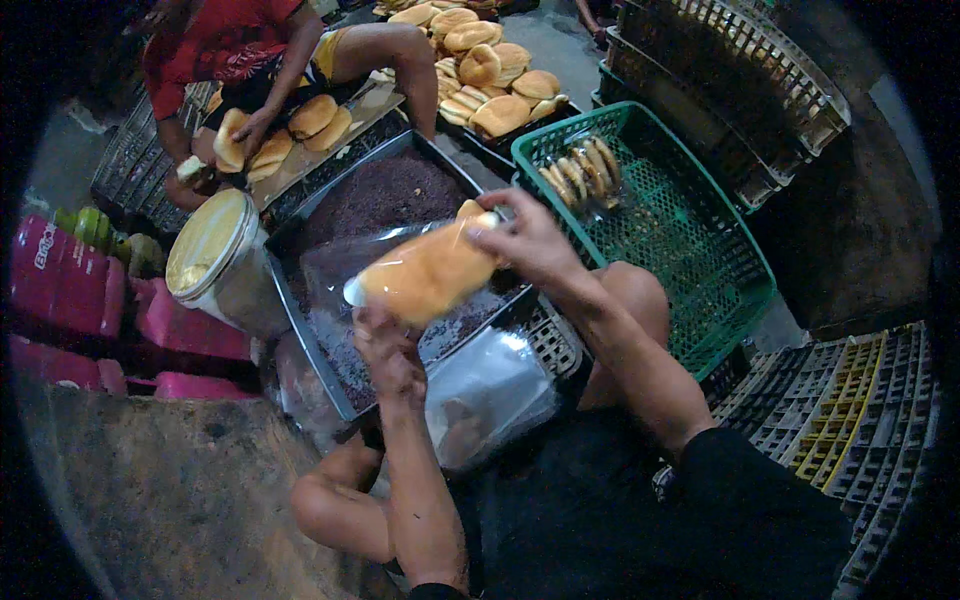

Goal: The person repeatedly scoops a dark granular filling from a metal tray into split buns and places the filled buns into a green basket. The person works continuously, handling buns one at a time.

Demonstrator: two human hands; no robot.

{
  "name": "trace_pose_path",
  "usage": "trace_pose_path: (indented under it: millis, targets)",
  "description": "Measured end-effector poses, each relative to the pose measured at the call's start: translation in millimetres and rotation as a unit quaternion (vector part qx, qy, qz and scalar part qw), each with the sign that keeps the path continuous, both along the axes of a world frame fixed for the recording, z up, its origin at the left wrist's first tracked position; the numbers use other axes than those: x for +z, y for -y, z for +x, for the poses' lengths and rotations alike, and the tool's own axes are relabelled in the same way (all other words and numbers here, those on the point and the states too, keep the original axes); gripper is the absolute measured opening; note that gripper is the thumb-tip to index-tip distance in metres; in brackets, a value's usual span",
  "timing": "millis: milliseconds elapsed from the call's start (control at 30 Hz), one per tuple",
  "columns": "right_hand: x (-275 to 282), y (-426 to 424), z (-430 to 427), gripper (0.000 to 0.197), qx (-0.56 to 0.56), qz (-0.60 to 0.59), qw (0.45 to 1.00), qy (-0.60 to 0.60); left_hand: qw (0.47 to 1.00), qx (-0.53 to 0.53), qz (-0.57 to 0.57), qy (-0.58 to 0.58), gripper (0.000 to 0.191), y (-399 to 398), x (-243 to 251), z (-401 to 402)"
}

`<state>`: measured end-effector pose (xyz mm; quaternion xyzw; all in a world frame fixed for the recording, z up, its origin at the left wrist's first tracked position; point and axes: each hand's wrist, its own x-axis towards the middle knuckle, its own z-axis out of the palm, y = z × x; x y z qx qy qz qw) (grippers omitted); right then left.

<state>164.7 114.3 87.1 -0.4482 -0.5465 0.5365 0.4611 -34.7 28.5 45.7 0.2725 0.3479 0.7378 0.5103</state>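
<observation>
A golden bread roll [427, 274] is held up between my two hands, with clear plastic film around or against it. My right hand [536, 236] pinches its far right end, where a pale bit shows between thumb and fingers. At the near left end, my left hand [390, 349] grips from below, its fingers partly hidden and blurred. Under the roll is a metal tray [296, 337] holding dark purple-brown crumbly filling [382, 191]. A stack of clear plastic bags [487, 390] lies at my lap, close to my left forearm.
A green plastic crate [675, 225] on the right contains bagged breads [581, 172]. Left of the tray stands a white bucket [217, 255] of yellowish spread. Opposite me, a person in a red shirt [217, 49] handles bread. Piled rolls [487, 75] lie beyond; dark crates [720, 82] stand at right.
</observation>
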Motion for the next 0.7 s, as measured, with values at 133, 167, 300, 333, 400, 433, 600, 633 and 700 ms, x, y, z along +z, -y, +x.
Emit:
trace_pose_path:
  millis: [133,167,300,333,400,433,600,633,700]
  targets:
    - [7.9,4.2,5.8,0.051,-0.029,-0.041,0.996,-0.069,0.992,0.060,-0.113,-0.022,0.060,2.7,18.6,5.1]
    - [7.8,4.1,8.1,0.049,-0.048,-0.055,0.993,-0.091,0.995,0.046,-0.085,-0.025,0.060,2.1,22.1,13.0]
    - [11.9,8.6,-5.9,0.054,0.109,-0.045,0.985,-0.127,0.998,0.008,-0.058,0.009,0.065,11.2,24.7,17.8]
    - [18.0,18.5,-11.1,0.056,0.092,0.039,0.984,-0.149,0.996,-0.003,-0.052,0.070,0.066,11.2,28.3,11.0]
    - [30.9,38.7,-19.1,0.045,0.036,0.361,0.932,0.015,0.991,0.021,-0.025,0.127,0.074,9.2,21.9,-1.5]
    - [33.4,43.5,-25.0,0.029,0.039,0.453,0.875,0.168,0.982,0.020,-0.032,0.186,0.075,6.4,23.0,-2.9]
    - [53.0,42.3,-29.9,0.052,-0.060,0.465,0.851,0.237,0.978,0.051,-0.116,0.167,0.078,-5.3,6.0,9.3]
    - [52.7,41.5,-17.0,0.056,-0.017,0.483,0.811,0.330,0.986,0.042,-0.122,0.104,0.076,-12.4,1.4,22.7]
    - [48.0,26.4,10.2,0.064,0.077,0.499,0.704,0.499,0.988,-0.011,-0.152,0.027,0.068,-39.0,5.0,45.1]
